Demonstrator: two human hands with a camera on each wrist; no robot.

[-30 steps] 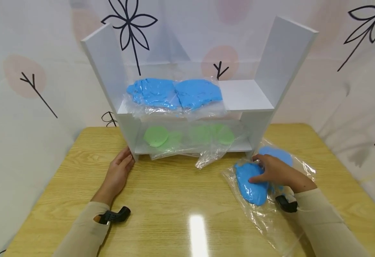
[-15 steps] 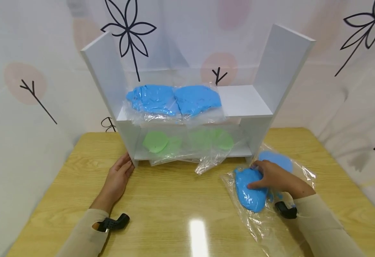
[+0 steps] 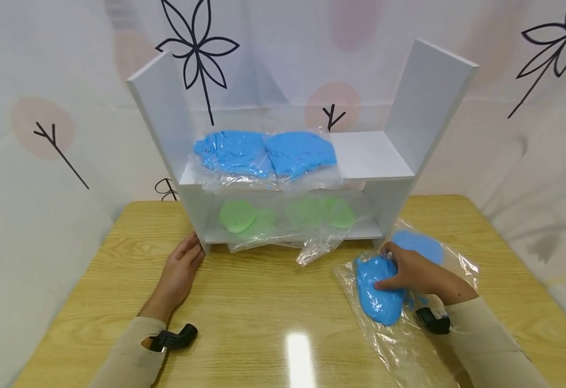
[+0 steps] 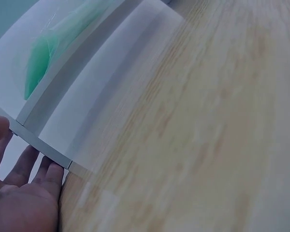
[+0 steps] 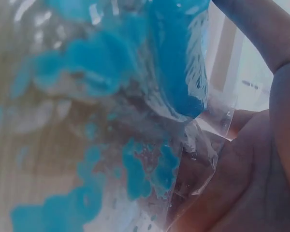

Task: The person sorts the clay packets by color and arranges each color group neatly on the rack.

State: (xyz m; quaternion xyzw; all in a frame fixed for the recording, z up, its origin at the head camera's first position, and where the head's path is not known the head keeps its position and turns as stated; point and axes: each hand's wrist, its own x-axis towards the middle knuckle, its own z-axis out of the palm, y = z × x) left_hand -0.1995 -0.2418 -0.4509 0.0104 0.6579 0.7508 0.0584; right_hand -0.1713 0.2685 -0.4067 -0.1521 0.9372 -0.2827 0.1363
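A white two-tier shelf stands at the back of the wooden table. My left hand rests beside its left foot, extended fingertips touching the outer side panel; the left wrist view shows those fingers against the white edge. At the shelf's right foot, my right hand lies over a clear plastic bag of blue slime, thumb on the lump and fingers bent around its upper edge. In the right wrist view, a flap of the bag crosses the palm; the fingertips there are hidden.
Two bagged blue slabs lie on the upper tier. Bagged green discs sit on the lower one, their plastic overhanging the front. Another blue piece lies right of the shelf. A patterned cloth hangs behind.
The head view has tilted slightly, so the scene sits lower in the frame. Both hands, the shelf and the bags keep their places relative to each other.
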